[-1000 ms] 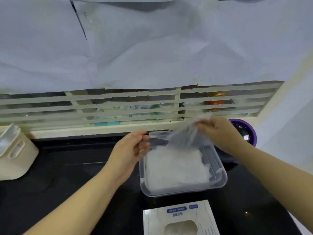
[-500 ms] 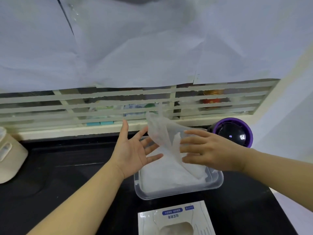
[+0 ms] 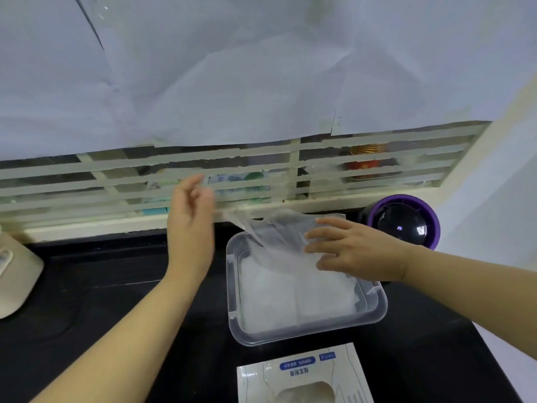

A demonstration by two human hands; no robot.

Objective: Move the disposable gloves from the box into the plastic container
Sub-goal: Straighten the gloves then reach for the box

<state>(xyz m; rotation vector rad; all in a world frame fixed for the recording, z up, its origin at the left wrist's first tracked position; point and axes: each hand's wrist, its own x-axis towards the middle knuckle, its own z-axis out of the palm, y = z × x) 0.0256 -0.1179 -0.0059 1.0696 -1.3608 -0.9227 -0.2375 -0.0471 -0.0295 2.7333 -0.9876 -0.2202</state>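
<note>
The right hand (image 3: pixel 354 251), fingers straight and spread, flattens a disposable glove (image 3: pixel 276 231) into the plastic container (image 3: pixel 290 335) so it stacks; the left hand (image 3: pixel 190 225) hovers, loose-fingered.

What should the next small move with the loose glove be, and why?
Likely lower the right hand to flatten the loose glove onto the glove stack in the plastic container. It arches above the far rim, one corner trailing toward the left hand; straight right fingers rest on it. Whether the left hand pinches that corner is unclear.

Bright, even light; soft focus, wide-angle edge bending.
</note>
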